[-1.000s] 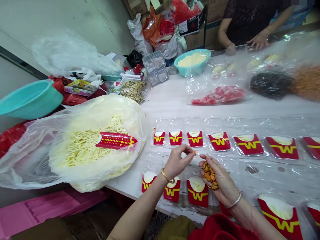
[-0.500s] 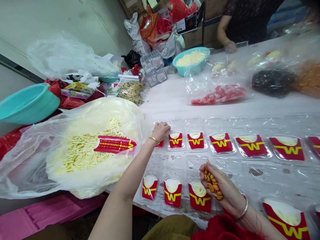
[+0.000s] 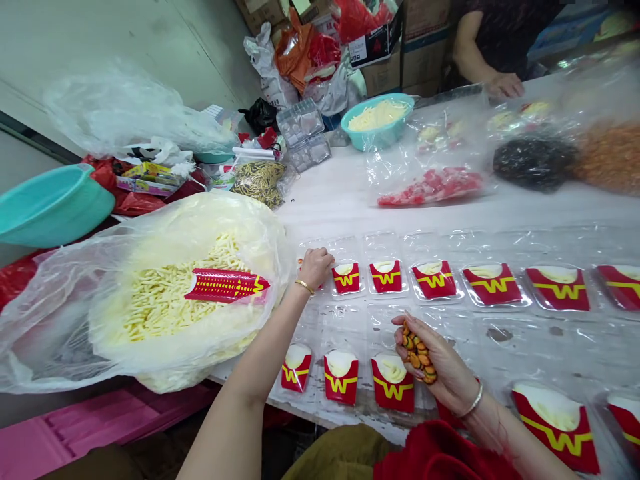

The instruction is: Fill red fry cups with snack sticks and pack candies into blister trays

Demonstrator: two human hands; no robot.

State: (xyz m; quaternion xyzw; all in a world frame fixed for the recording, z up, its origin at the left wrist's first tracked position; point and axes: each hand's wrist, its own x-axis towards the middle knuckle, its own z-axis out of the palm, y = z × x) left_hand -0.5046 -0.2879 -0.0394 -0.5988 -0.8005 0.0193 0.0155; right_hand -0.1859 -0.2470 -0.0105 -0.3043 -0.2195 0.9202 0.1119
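Note:
My left hand [image 3: 316, 268], with a gold bangle at the wrist, is over the left end of the upper row of clear plastic blister trays [image 3: 447, 241]. Its fingers are curled down together, and what they may hold is hidden. Just left of it, a tiny orange bit shows in the tray. Cupped in my right hand [image 3: 447, 367] is a pile of small orange pieces with dark green edges [image 3: 418, 353]. This hand hovers over the lower row, beside a red fries carton with a yellow W [image 3: 395, 393]. More such cartons, like this one [image 3: 346, 283], sit in the trays.
A big plastic bag [image 3: 210, 213] of pale yellow fry-like sticks lies open at left, a red printed sleeve [image 3: 227, 285] on top. Behind are a turquoise bowl [image 3: 377, 137], a bag of red pieces [image 3: 435, 187] and dark and orange piles. A co-worker's hand [image 3: 505, 85] rests at the far side.
The view has shifted slightly, moving the scene a little left. My left hand stays over the same end of the upper row, my right still cups the pieces. The co-worker's hand has moved right.

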